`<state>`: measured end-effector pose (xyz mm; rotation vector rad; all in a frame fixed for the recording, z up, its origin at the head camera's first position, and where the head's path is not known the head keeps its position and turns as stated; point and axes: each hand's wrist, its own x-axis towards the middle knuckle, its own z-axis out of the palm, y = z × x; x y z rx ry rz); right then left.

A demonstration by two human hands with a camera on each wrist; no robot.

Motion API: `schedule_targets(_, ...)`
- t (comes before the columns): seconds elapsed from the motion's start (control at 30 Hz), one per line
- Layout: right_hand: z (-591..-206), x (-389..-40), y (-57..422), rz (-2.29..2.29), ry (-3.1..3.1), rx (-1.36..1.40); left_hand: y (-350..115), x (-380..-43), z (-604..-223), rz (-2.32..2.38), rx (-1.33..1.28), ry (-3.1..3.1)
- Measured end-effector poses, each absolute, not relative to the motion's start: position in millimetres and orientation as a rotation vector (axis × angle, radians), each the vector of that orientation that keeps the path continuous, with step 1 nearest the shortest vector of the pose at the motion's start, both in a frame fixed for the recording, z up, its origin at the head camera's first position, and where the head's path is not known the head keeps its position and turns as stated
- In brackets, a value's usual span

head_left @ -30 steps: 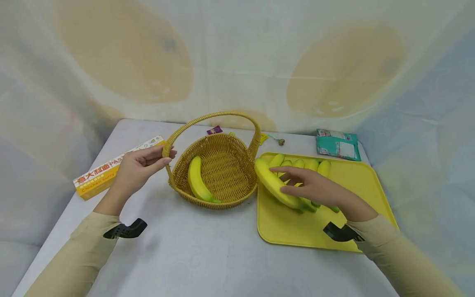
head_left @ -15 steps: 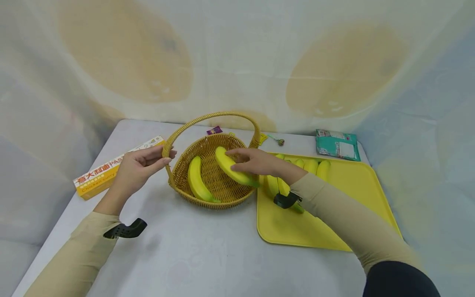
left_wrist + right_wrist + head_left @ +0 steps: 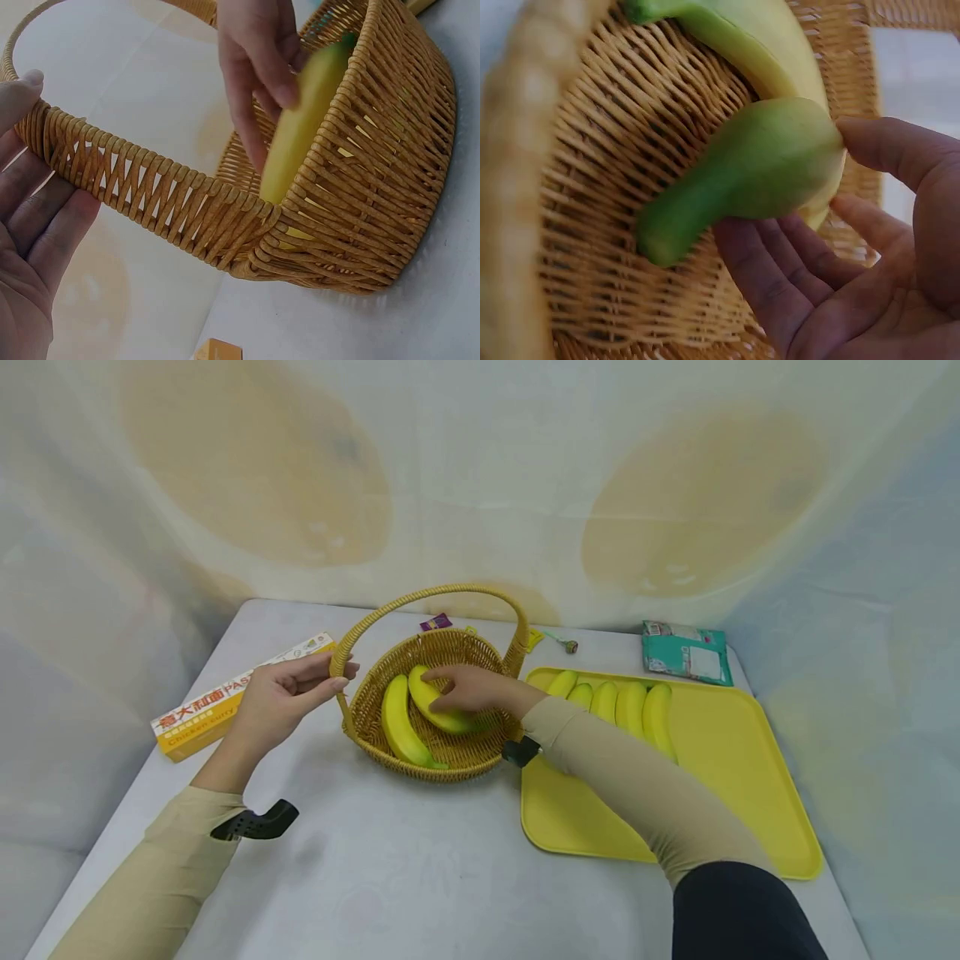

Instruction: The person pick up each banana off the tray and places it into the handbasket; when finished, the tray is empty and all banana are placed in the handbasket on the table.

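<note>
A wicker basket [image 3: 461, 770] with a tall arched handle [image 3: 442, 591] stands in the middle of the table. My left hand [image 3: 281, 697] holds the handle low on its left side, thumb on one side and fingers on the other. Inside the basket my right hand [image 3: 474, 688] grips a yellow banana [image 3: 441, 718], its thumb and fingers on opposite sides. That banana's green stem end [image 3: 675, 229] points toward the camera in the right wrist view. Beside it, a second banana [image 3: 397, 727] lies along the basket's left side.
A yellow tray [image 3: 742, 777] on the right holds several bananas [image 3: 632, 706], partly hidden by the right sleeve. Left of the basket lies a pasta box [image 3: 206, 718]. A teal packet [image 3: 686, 653], a lollipop [image 3: 570, 646] and a purple wrapped sweet [image 3: 436, 622] lie along the back.
My right hand has carried the banana left from above the tray and down into the basket, beside the other banana. My left hand stays on the handle.
</note>
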<state>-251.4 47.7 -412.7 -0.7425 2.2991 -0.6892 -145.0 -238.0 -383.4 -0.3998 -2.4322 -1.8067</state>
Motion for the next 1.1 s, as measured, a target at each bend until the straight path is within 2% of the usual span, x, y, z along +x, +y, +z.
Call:
schedule_targets(0.23, -417.7, -244.2, 30.9, -0.624, 2.282, -0.78, -239.3, -145.0, -383.0, -1.828, -0.398, -2.424)
schedule_targets(0.63, -410.3, -240.9, 30.5, -0.566, 2.282, -0.767, -237.1, -145.2, -378.7, -1.826, -0.381, -2.439)
schedule_targets(0.87, -407.1, -235.8, 47.8, -0.59, 2.31, -0.798, -236.8, -145.4, -380.2, -1.808, -0.379, -2.444)
schedule_targets(1.1, -399.4, -212.4, 84.7, -0.783, 2.405, -0.877, -237.9, -143.8, -381.6, -1.794, -0.367, -2.463)
